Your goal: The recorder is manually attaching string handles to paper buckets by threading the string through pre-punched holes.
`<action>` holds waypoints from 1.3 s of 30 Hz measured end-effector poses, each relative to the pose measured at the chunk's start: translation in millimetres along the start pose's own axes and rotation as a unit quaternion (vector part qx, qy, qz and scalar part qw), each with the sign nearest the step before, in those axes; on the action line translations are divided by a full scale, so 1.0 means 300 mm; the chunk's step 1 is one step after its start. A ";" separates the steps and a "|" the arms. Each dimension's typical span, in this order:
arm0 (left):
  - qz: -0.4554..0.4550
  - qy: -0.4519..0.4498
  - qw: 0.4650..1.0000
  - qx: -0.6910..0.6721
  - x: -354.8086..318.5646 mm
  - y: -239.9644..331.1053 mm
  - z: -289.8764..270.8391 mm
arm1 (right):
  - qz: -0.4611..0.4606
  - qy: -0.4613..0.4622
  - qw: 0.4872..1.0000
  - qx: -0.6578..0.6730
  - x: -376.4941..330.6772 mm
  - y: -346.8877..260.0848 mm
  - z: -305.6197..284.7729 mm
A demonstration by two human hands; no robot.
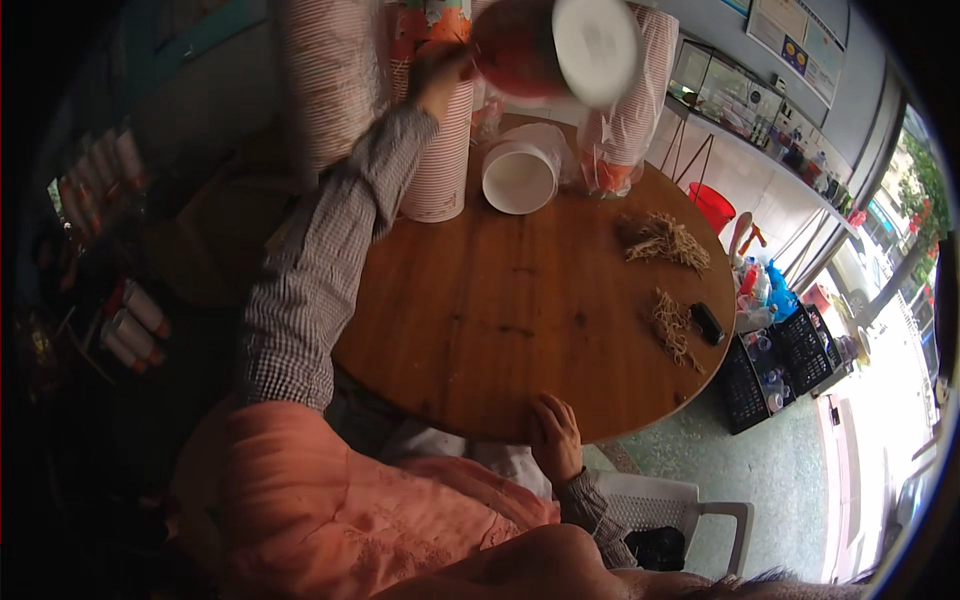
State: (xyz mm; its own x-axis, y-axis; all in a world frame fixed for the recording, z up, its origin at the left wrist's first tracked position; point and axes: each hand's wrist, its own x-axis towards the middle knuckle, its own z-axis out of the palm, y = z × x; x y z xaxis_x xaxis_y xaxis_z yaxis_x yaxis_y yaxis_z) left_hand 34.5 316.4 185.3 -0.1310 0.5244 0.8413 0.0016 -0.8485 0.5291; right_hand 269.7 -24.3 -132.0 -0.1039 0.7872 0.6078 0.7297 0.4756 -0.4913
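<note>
My left hand (440, 80) is stretched out to the far side of the round wooden table, its fingers at the end of a red paper tub (515, 48). The tub is tilted on its side and smeared by motion; its round white end points right. Just beside that hand stands a tall stack of nested paper tubs (440, 160). A white paper tub (520, 182) lies on its side below, its mouth toward me, with clear plastic around it. My right hand (556, 436) rests on the near table edge, holding nothing, fingers apart.
Plastic-wrapped stacks of tubs stand at the far left (335, 90) and far right (625, 120). Two bundles of tan strings (668, 242) and a small black object (707, 324) lie on the table's right. Beyond are a red bucket (711, 207), black crates (770, 370) and a white plastic chair (650, 495).
</note>
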 end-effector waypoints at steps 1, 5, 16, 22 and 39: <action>-0.057 0.025 0.991 -0.120 0.126 -0.037 -0.036 | -0.002 -0.002 1.000 0.005 0.010 -0.011 0.011; -0.179 0.144 0.955 -0.190 0.553 -0.087 -0.258 | -0.014 -0.024 0.999 0.038 0.014 -0.032 0.031; -0.166 0.189 0.945 -0.210 0.511 -0.298 -0.253 | -0.001 -0.016 1.000 0.015 -0.003 0.002 0.027; -0.237 0.139 0.955 -0.111 0.394 -0.378 -0.309 | 0.019 -0.018 0.999 0.019 0.011 0.000 0.018; 0.186 -0.027 0.846 0.499 0.166 -0.333 -0.385 | 0.010 -0.023 1.000 0.003 0.009 0.000 0.013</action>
State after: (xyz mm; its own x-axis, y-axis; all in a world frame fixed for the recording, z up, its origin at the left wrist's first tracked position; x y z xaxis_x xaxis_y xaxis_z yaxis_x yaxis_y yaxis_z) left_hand -86.7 419.2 161.6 0.1091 0.2591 0.9597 0.8729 -0.4868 0.0322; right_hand 266.8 -20.6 -132.7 -0.1210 0.8135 0.5689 0.7278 0.4625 -0.5065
